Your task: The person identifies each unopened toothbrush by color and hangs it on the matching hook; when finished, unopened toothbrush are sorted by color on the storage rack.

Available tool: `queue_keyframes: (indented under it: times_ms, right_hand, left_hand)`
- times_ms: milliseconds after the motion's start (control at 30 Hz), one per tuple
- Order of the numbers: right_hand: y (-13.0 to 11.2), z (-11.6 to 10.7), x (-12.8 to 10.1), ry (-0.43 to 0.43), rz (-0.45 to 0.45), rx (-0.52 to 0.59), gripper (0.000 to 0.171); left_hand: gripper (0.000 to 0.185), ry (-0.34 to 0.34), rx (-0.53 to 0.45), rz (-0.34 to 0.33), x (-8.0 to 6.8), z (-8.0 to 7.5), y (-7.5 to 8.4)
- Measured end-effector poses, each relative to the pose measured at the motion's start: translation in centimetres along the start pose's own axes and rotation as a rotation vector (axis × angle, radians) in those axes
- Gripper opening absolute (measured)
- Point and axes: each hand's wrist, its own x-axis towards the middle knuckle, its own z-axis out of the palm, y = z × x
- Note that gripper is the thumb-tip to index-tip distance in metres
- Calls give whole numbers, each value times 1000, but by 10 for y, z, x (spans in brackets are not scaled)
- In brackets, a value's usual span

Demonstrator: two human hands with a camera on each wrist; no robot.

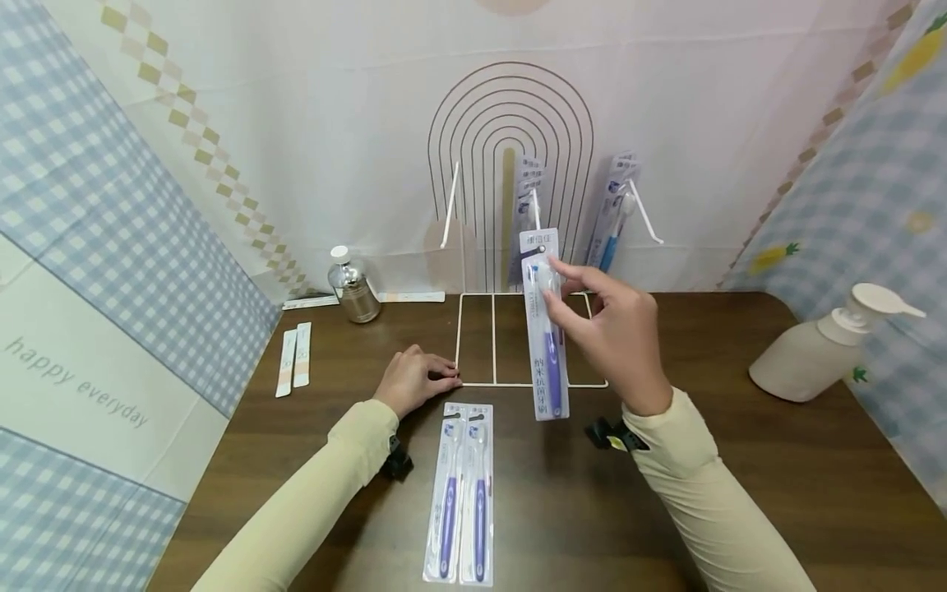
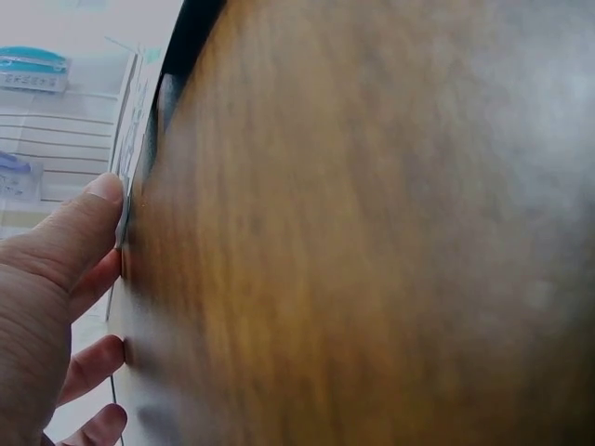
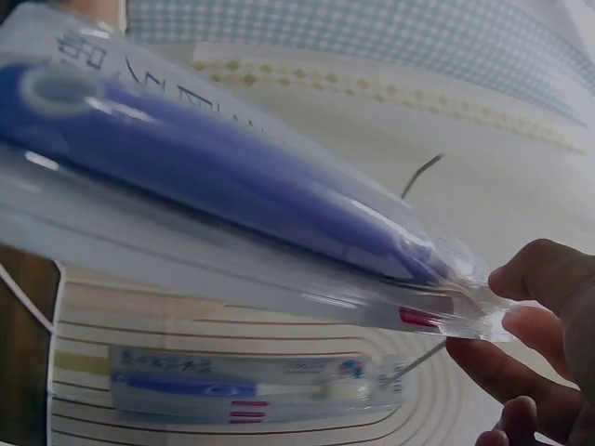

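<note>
**A packed toothbrush held up by its top end**

Head view: the right hand (image 1: 617, 337), right of the centre, pinches a toothbrush pack (image 1: 545, 325) near its upper part, with thumb and fingers closed on the brush-head end. The pack hangs almost upright above the white wire rack (image 1: 533, 383), and its lower end is free in the air. The left hand (image 1: 414, 378) lies on the table (image 1: 740, 493) left of the centre, with the fingers loosely bent, touching the front left corner of the rack. It holds nothing. Two more packs (image 1: 462, 493) lie side by side at the lower centre. Other packs hang on the rack pegs (image 1: 614, 210) at the upper centre.

Left wrist view: the thumb (image 2: 88, 228) and fingers rest against the table edge. The picture is blurred, so the rack wire is hard to tell.

Right wrist view: the pack (image 3: 232, 204) crosses the frame from the upper left, and the fingertips (image 3: 539, 279) at the right edge grip its sealed end.

The pack looks light and thin, a card with a smooth plastic blister. I judge it a little slippery and easy to bend. The flat top margin by the hanging hole seems the best place to grip, as the blister may dent.
</note>
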Motion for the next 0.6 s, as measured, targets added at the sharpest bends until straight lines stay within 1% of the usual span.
queue_keyframes:
  times_ms: [233, 367, 467, 600]
  right_hand:
    - [27, 26, 20, 10, 39, 16, 37]
    - [43, 42, 33, 24, 66, 12, 38]
    - [54, 51, 41, 37, 98, 0, 40]
    - [63, 59, 49, 44, 148, -18, 42]
  left_hand:
    - [18, 0, 12, -14, 4, -1, 0]
    - [17, 1, 13, -5, 3, 0, 0]
    - [17, -7, 16, -2, 3, 0, 1]
    - [18, -23, 15, -19, 3, 0, 1]
